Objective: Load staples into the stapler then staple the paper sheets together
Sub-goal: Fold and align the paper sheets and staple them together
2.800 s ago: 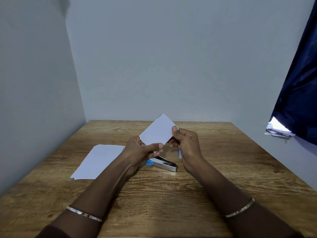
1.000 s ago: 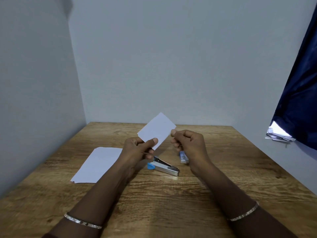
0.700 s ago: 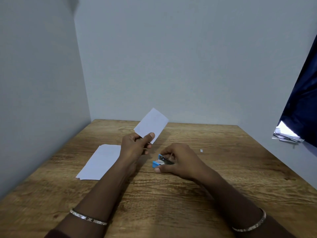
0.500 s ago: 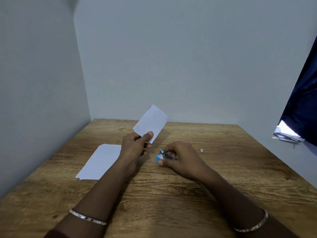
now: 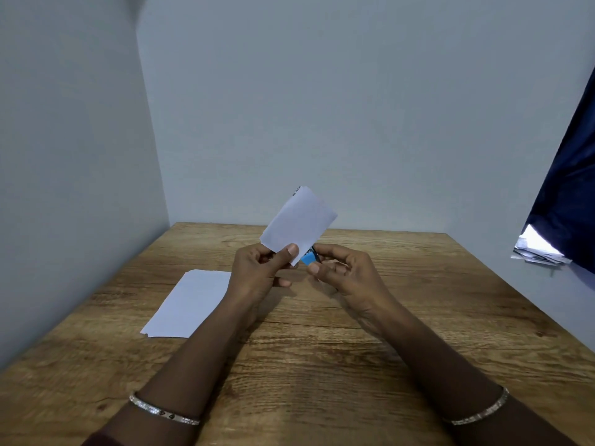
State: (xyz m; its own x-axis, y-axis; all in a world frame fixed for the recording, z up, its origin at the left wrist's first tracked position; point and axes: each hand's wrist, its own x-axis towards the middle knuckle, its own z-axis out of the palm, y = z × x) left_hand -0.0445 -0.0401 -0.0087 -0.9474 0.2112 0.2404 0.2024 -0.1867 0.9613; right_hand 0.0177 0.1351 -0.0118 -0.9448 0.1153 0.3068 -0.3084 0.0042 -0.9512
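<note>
My left hand pinches the lower corner of a small bundle of white paper sheets, held up tilted above the wooden table. My right hand grips the small blue and silver stapler, lifted off the table, its blue end right at the lower edge of the held sheets. Most of the stapler is hidden by my fingers. A second stack of white sheets lies flat on the table to the left.
Grey walls close the table at the left and the back. A dark blue curtain hangs at the right, with some papers on a ledge under it. The staple box is out of sight.
My right hand let go of the sheets, reached down, took the stapler off the table and raised it to the lower edge of the sheets. My left hand kept holding the sheets.
</note>
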